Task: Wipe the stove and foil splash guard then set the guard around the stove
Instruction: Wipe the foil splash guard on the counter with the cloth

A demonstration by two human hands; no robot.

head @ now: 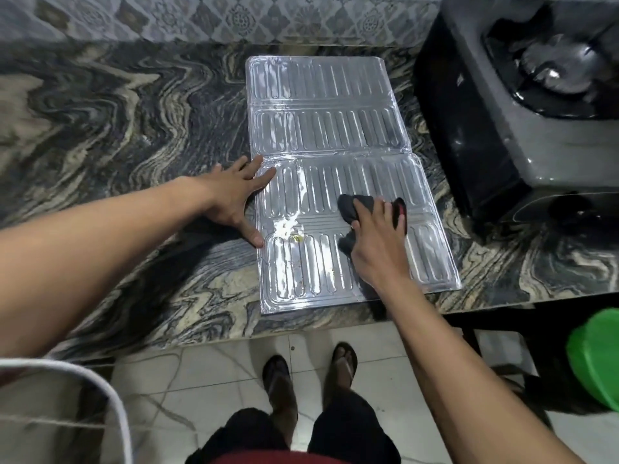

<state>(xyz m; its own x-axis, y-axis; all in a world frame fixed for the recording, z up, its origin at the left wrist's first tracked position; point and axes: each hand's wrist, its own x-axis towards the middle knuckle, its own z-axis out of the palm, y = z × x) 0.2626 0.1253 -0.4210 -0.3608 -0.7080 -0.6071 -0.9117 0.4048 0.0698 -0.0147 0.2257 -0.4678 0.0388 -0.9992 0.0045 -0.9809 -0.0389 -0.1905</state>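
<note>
The foil splash guard (321,128) lies unfolded and flat on the marbled countertop (117,128), ribbed side up, with pale smears and small specks on its near left panel. My left hand (234,195) rests flat with spread fingers on the guard's left edge. My right hand (375,242) grips a dark grey cloth (351,205) with a red trim and presses it on the near panel, right of centre. The black gas stove (502,112) stands to the right of the guard, its burner at the upper right.
A patterned tile wall (234,18) runs behind the counter. A green plastic bin (596,360) stands on the floor at the lower right. My feet in sandals are on the pale floor tiles (201,380) below the counter edge. A white cord (100,390) curves at lower left.
</note>
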